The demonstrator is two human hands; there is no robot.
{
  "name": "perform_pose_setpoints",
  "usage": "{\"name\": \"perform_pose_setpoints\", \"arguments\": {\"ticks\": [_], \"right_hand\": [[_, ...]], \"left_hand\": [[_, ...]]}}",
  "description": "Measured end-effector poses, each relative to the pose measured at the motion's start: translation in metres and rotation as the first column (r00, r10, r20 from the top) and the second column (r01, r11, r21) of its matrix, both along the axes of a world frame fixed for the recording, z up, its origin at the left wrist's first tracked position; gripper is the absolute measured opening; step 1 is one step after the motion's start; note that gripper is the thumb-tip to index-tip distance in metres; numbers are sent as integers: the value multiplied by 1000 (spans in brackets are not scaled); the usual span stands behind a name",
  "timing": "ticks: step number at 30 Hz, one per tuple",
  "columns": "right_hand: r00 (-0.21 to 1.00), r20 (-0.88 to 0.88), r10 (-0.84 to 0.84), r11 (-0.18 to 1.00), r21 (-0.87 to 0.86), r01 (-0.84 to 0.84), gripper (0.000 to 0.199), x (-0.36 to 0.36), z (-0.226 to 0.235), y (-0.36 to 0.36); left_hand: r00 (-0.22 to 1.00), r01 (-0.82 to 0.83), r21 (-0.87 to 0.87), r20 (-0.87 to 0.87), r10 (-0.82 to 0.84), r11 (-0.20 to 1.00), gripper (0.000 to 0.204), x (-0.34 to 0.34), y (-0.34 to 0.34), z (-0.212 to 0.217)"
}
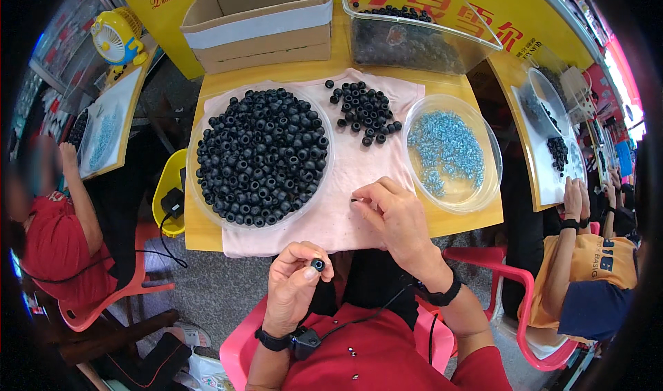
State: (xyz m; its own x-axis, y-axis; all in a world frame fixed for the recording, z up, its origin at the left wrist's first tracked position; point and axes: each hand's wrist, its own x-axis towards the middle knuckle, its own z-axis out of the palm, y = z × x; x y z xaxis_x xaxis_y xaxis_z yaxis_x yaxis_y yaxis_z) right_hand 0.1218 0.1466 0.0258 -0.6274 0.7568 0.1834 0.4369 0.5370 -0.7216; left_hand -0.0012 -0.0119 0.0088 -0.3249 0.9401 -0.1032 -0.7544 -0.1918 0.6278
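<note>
My left hand [293,287] pinches a round black bead [318,264] between thumb and fingers, just off the table's near edge. The bead's hole faces up, with a pale bluish ring in it. Over the pink cloth [345,215], my right hand [395,218] has thumb and forefinger together, with a tiny dark thing at their tips, too small to name. Left of it lies a round clear tray [330,173] heaped with black beads [262,156]. Loose black beads [366,111] are scattered on the cloth beyond. A clear round dish [476,201] on the right holds small light-blue pieces [445,149].
At the table's back stand an open cardboard box [259,45] and a clear bin [414,49] with black beads. A yellow bucket [166,197] hangs by the left edge. People sit at side tables left and right. A yellow fan [116,37] stands at far left.
</note>
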Motion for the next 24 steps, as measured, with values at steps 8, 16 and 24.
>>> {"name": "perform_pose_setpoints", "arguments": {"ticks": [8,16,24], "right_hand": [[997,73,-26,1000,-2,26,10,-3,5,-5],[965,-201,165,903,-363,-230,12,6,46,-15],[864,-459,208,821,-399,-409,18,11,44,-26]], "left_hand": [[1000,-19,-11,14,19,1000,12,1,1,3],[999,-31,-23,12,31,999,20,3,3,5],[998,-2,-25,68,4,1000,20,6,7,8]]}}
